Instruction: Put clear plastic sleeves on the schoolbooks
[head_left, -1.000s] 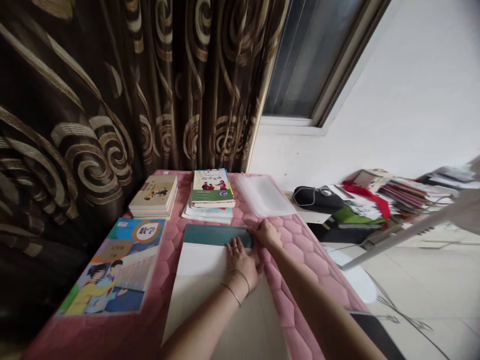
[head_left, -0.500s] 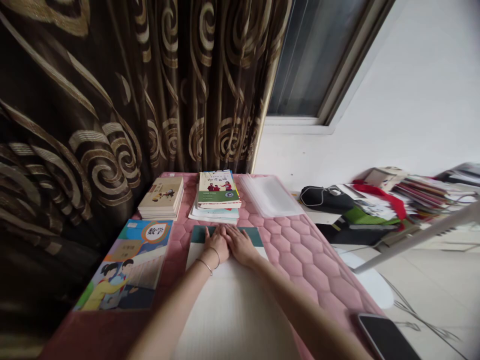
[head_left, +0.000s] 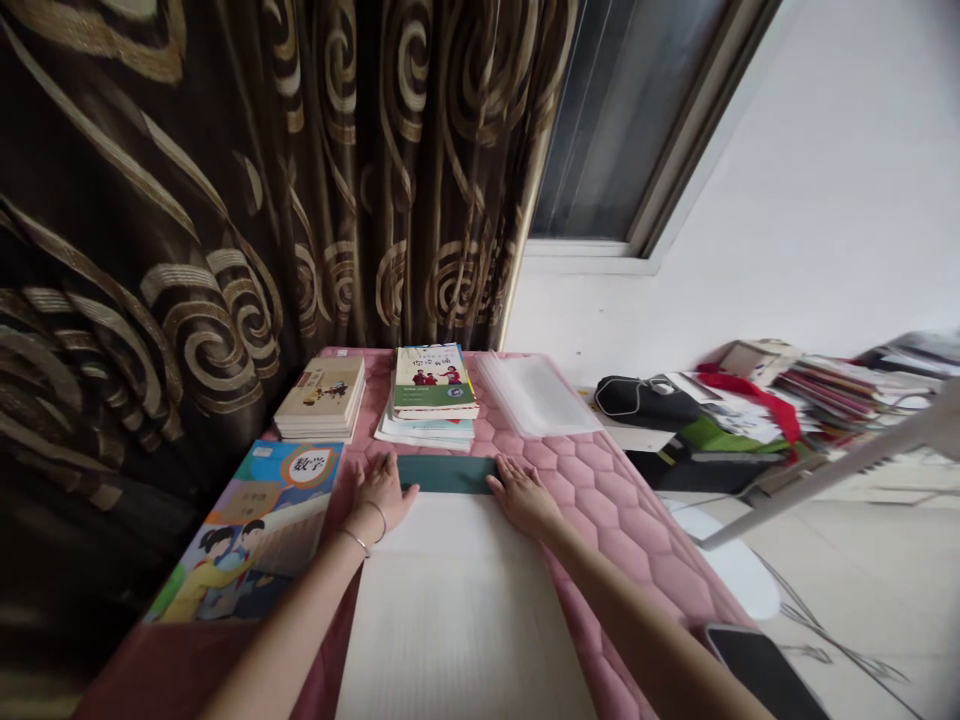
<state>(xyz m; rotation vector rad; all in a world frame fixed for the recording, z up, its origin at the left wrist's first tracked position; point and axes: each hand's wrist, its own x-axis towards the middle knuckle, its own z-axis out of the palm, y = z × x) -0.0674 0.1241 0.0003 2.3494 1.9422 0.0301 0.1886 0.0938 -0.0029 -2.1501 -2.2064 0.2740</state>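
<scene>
In front of me on the table lies a long pale sheet (head_left: 457, 640) with faint grain lines. Beyond it come a plain white part (head_left: 454, 524) and a dark teal band (head_left: 448, 474) at the far end; I cannot tell whether these are one piece. My left hand (head_left: 379, 497), with bracelets at the wrist, rests palm down on the band's left end, fingers spread. At the right end, my right hand (head_left: 527, 500) also lies flat with its fingers stretched out. Neither hand grips anything. A colourful maths textbook (head_left: 262, 530) is left of my left hand.
A stack of tan books (head_left: 322, 393) and a stack of mixed books (head_left: 431, 385) stand at the back. Clear plastic sleeves (head_left: 536, 393) lie right of them on the pink quilted cover (head_left: 630, 545). A dark device (head_left: 754, 660) sits near the right edge; a curtain (head_left: 405, 200) hangs behind.
My hands have moved apart from the middle of the teal band, the left one to its left end and the right one to its right end. More of the band shows between them.
</scene>
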